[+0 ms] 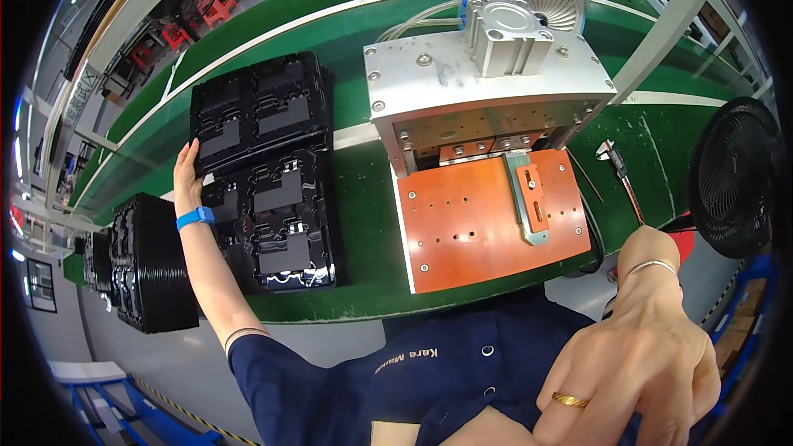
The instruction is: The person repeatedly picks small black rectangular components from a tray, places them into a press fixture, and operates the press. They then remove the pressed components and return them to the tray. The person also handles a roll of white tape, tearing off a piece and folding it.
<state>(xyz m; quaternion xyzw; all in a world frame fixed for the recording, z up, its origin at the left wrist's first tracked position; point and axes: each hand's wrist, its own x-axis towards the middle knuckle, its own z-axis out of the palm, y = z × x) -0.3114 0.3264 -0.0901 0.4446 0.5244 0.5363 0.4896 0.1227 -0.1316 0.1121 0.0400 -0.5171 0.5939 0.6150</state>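
Touching the left edge of the upper black tray (pixel 319 107), the left hand (pixel 187 169) has its fingers straight and close together; I cannot tell whether the thumb grips the rim, as it is hidden. A blue band (pixel 195 217) circles that wrist.

The upper tray lies flat on the green worktop (pixel 363 260), left of the metal press (pixel 413 87), and the lower black tray (pixel 324 223) lies just beside it, nearer the person. I cannot tell whether their edges overlap. Both carry flat grey pieces (pixel 285 259) in their pockets. A tall stack of black trays (pixel 153 268) stands left of the forearm.

The right hand (pixel 640 363) is raised close to the camera, well apart from the trays, back outward and fingers bent; I cannot tell whether it holds anything. It wears a gold ring (pixel 570 400).

At the front of the press, an orange plate (pixel 446 264) carries a metal bar (pixel 522 202) with a slotted orange block (pixel 525 173) screwed on top. Right of the plate, a caliper (pixel 612 161) lies on the worktop, near a black fan (pixel 731 177).
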